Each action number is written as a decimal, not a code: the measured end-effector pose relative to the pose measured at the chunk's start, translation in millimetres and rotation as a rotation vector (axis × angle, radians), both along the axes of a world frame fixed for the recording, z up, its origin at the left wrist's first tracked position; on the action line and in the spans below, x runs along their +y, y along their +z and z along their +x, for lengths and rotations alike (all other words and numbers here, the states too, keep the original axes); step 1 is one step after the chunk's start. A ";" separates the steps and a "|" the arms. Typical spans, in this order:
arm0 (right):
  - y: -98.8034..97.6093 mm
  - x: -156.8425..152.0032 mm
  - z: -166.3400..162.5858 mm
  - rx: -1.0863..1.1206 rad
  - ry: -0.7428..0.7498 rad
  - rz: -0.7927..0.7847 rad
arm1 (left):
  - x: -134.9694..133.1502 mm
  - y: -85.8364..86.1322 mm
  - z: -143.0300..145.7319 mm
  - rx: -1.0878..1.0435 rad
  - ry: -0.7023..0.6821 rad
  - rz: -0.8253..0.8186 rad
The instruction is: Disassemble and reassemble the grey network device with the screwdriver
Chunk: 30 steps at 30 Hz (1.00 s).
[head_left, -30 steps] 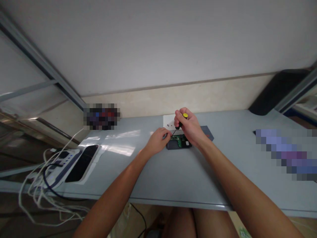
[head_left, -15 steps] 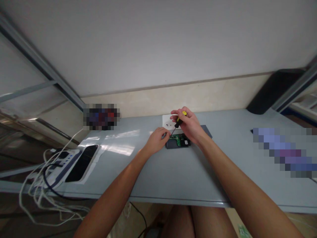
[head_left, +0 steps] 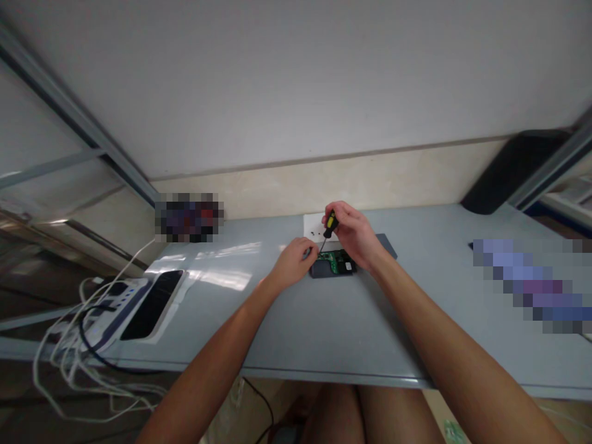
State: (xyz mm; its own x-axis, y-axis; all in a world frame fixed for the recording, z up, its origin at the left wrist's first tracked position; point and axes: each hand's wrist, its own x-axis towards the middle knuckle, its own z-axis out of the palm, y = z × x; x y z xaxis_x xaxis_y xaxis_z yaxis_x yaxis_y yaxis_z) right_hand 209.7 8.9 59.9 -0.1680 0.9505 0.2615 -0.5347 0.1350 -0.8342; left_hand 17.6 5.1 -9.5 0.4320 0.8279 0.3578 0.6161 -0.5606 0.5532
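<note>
My right hand (head_left: 354, 228) is closed around the handle of a black and yellow screwdriver (head_left: 330, 223). Its thin shaft slants down and left to the upper left part of a green circuit board (head_left: 336, 256). The board sits in a dark grey device housing (head_left: 320, 269) that lies flat on the table. At the housing's left end, my left hand (head_left: 296, 259) has its fingers bent and pressed together by the screwdriver tip; they grip that end. Behind the housing, a white sheet (head_left: 312, 223) carries a few tiny dark pieces. A dark grey flat panel (head_left: 386, 245) shows partly behind my right wrist.
On the left of the grey table (head_left: 296, 333) lie a black-screened phone (head_left: 152, 305) and a white power strip (head_left: 111, 320) with tangled cables (head_left: 69, 376). A black cylindrical object (head_left: 513, 172) leans at the back right. Blurred items flank the work area.
My right hand has turned the screwdriver: its handle now stands more upright and further left, with the fingers curled in closer. My left hand and the housing have stayed in place.
</note>
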 end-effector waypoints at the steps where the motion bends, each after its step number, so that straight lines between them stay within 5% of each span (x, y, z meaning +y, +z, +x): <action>1: -0.4 -0.2 -0.1 -0.005 0.000 -0.009 | -0.1 0.2 0.1 -0.001 -0.002 0.003; 30: -1.2 0.9 -3.2 -0.034 0.018 -0.027 | -0.2 0.1 0.8 0.025 -0.003 0.004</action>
